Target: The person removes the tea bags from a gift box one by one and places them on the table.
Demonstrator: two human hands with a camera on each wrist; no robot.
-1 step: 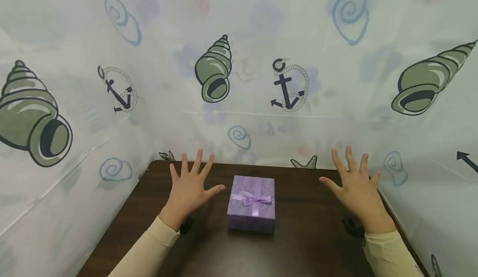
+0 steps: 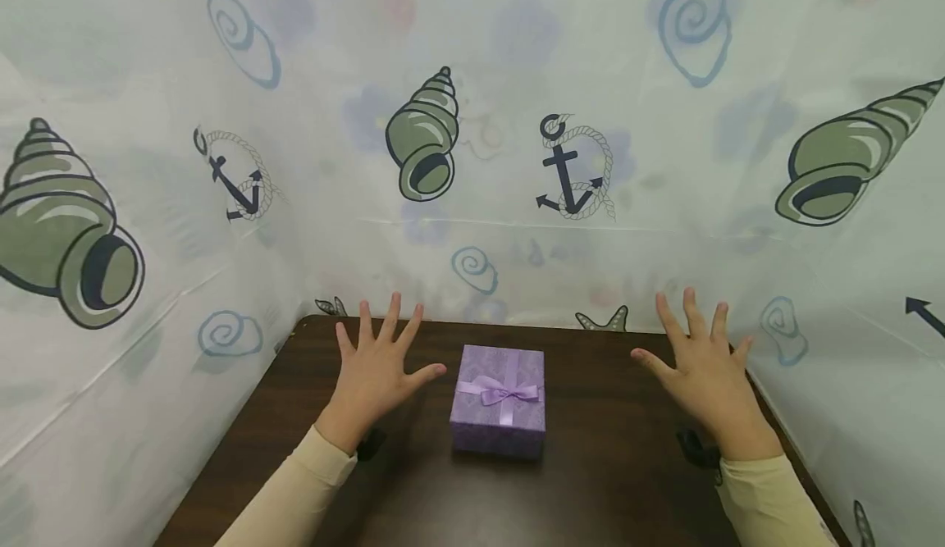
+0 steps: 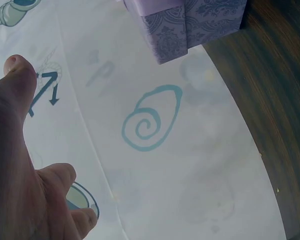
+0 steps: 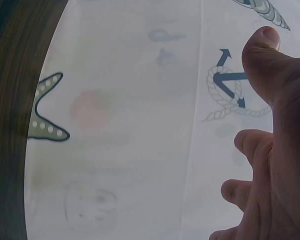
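A purple gift box (image 2: 480, 440) with a lilac ribbon and bow on its lid stands closed on the dark wooden table. Left of it, my left hand (image 2: 372, 379) is held with fingers spread and thumb towards the box, touching nothing. Farther off on the right, my right hand (image 2: 705, 383) is spread the same way, holding nothing. In the left wrist view, the patterned side of the gift box (image 3: 212, 22) shows at the top, apart from the left hand (image 3: 20, 160). The right wrist view has only the right hand (image 4: 285, 145) against the cloth.
The brown table (image 2: 591, 481) reaches back to a pale cloth (image 2: 502, 55) printed with shells, anchors and starfish. This cloth hangs behind the table and along both sides. Dark wrist straps (image 2: 697, 448) sit below the hands.
Both hands and the gift box keep their places; the head view has shifted only very slightly.
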